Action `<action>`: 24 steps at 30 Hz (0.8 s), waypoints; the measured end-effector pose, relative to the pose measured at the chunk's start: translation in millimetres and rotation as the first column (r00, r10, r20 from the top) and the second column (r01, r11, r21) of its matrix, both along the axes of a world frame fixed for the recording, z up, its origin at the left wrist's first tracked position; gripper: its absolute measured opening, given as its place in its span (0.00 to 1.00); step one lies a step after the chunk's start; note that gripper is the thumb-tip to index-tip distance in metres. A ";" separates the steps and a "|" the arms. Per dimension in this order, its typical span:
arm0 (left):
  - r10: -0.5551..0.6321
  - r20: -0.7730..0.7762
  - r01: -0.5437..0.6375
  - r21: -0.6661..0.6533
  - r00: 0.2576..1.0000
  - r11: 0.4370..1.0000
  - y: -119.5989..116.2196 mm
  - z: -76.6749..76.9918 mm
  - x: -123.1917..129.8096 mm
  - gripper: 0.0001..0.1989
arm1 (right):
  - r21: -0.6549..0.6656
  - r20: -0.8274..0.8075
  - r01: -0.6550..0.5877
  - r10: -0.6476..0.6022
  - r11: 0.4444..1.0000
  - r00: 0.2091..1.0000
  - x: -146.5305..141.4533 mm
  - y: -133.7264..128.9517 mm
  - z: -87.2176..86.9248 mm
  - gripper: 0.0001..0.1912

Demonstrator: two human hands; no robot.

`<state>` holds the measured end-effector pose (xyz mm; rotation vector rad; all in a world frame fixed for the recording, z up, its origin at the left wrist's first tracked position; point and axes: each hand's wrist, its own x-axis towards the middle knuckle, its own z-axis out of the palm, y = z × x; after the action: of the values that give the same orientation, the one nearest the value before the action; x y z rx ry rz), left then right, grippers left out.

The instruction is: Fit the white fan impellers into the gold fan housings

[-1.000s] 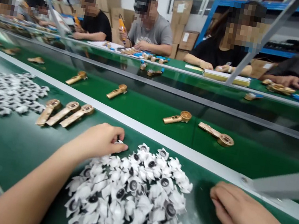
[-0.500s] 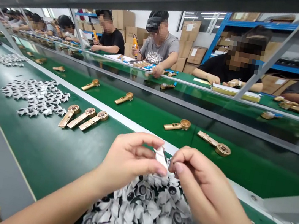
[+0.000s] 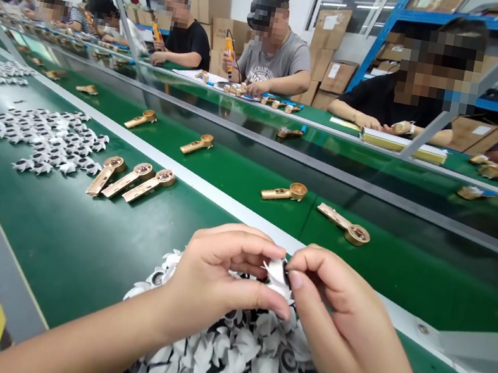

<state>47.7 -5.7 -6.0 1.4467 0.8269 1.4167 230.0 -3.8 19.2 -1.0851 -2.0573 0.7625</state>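
A small white fan blade wheel [image 3: 276, 275] is gripped on edge between the thumb and fingers of my left hand [image 3: 225, 269]. Its dark hub side faces my right hand [image 3: 335, 298]. The right thumb and forefinger are pinched together against that hub; what they hold, if anything, is mostly hidden by the fingertips. Under both hands lies a heap of loose white fan blade wheels [image 3: 227, 363], several with dark round hubs showing.
Three gold handheld fan housings [image 3: 143, 184] lie left of my hands, beside flat-laid fan wheels [image 3: 52, 139]. Further gold housings [image 3: 284, 191] lie on the green conveyor belt [image 3: 229, 189] beyond a white rail [image 3: 208, 198]. Co-workers sit across the line; one holds an orange tool [image 3: 228, 54].
My right fingertips have come against the hub of the fan wheel, which has turned slightly in my left hand. The view has shifted, and one co-worker's hand has drawn back to the housings.
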 end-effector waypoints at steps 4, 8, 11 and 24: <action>0.021 -0.019 -0.021 -0.022 1.000 1.000 -1.2 0.2 -1.1 0.24 | 0.104 0.028 0.014 -0.017 0.994 0.999 -0.9 -1.7 -0.6 0.08; 0.052 0.055 -0.048 -0.074 0.997 0.996 -1.5 3.8 -2.7 0.19 | 0.372 0.127 -0.067 0.020 0.926 0.992 -0.3 -8.6 -2.0 0.12; 0.060 0.173 -0.023 -0.208 0.983 0.978 0.3 7.5 -5.4 0.16 | 0.425 0.219 0.052 -0.159 0.904 0.963 10.4 13.3 -7.6 0.16; 0.029 0.428 0.187 -0.454 0.903 0.871 7.8 8.2 -22.0 0.22 | 0.141 0.673 0.526 -0.471 0.839 0.570 50.0 123.7 -34.1 0.31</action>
<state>25.7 2.1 2.2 0.7396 0.7570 1.2724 280.0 119.9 -14.9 -2.1346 -2.0878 0.1182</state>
